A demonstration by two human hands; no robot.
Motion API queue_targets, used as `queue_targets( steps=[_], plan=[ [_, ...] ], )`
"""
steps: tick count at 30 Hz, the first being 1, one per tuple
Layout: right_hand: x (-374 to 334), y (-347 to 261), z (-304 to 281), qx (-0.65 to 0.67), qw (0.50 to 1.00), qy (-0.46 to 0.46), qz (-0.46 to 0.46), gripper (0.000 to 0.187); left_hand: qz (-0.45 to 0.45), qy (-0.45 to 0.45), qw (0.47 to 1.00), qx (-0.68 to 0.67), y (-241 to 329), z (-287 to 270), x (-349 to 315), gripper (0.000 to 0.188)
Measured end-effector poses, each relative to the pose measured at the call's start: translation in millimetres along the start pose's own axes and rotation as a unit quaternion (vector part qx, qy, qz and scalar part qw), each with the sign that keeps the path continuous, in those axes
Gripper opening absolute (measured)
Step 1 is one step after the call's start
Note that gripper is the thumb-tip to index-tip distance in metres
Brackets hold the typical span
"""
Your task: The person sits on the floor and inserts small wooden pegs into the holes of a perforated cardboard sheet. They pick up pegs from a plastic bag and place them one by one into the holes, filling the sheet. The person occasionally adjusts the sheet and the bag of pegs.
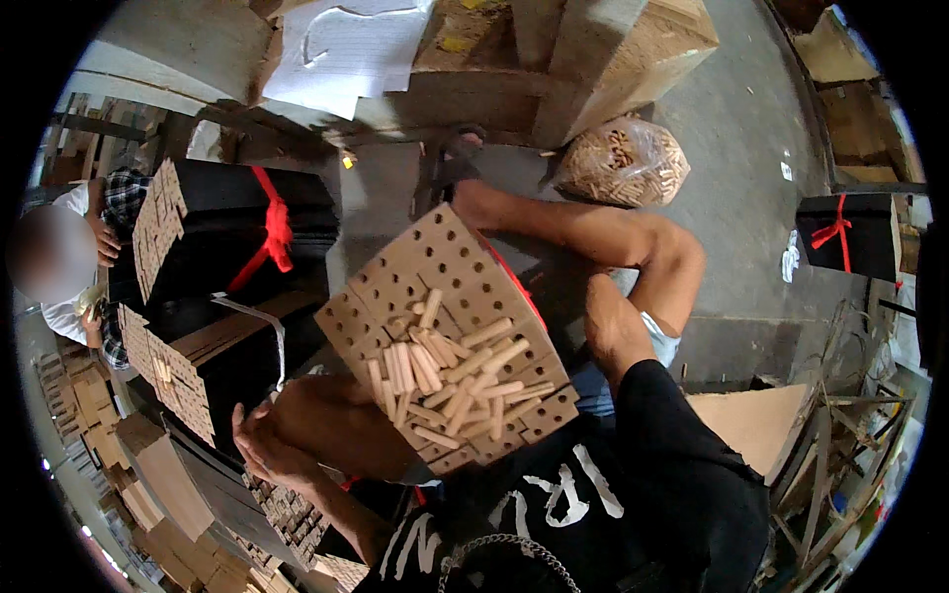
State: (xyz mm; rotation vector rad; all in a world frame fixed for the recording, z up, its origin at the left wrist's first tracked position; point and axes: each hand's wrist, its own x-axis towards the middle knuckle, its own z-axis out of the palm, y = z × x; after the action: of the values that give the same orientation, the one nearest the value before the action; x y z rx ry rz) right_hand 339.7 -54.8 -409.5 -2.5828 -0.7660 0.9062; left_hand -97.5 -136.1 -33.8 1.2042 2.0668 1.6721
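Note:
In front of me, a bundle of wooden pieces [435, 259] stands with its drilled end faces up, rows of round holes showing. Loose wooden dowels [460, 381] lie heaped on the near half of it, and a few seem to stand in holes. My left hand [265, 443] is off to the left beside my knee, next to a black stack, fingers loosely apart and nothing visible in them. My right forearm [615, 321] reaches forward along the bundle's right side; the hand itself is hidden behind the bundle. A red tie [514, 277] shows at the bundle's far right edge.
At left stand black bundles [213, 222], one with a red tie [275, 234], and another drilled bundle [166, 374] with dowels on top. A clear bag of dowels [625, 163] sits on the floor ahead. Papers [346, 54] lie beyond. Another person [84, 212] is at far left.

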Motion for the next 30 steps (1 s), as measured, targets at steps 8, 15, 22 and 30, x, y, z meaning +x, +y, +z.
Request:
queue_targets(
  steps=[8,15,22,30],
  plan=[
    [22.1,14.7,-13.6,-0.067,0.997,-0.03,-0.033,0.05,-0.021,0.013,1.0,-0.003,-11.8,-13.0,3.9,0.06],
    [40.3,14.8,-0.1,-0.084,0.994,-0.049,-0.05,0.047,-0.01,-0.001,0.999,-0.033,-14.0,-24.4,1.1,0.058],
    [26.7,20.5,17.1,-0.075,0.994,-0.063,-0.055,0.043,0.022,-0.016,0.999,-0.035,-11.8,-20.9,-4.7,0.063],
    [-20.3,27.0,67.4,-0.042,0.991,-0.103,-0.072,0.04,0.02,-0.024,0.998,-0.049,3.2,-11.4,1.4,0.055]
  ],
)
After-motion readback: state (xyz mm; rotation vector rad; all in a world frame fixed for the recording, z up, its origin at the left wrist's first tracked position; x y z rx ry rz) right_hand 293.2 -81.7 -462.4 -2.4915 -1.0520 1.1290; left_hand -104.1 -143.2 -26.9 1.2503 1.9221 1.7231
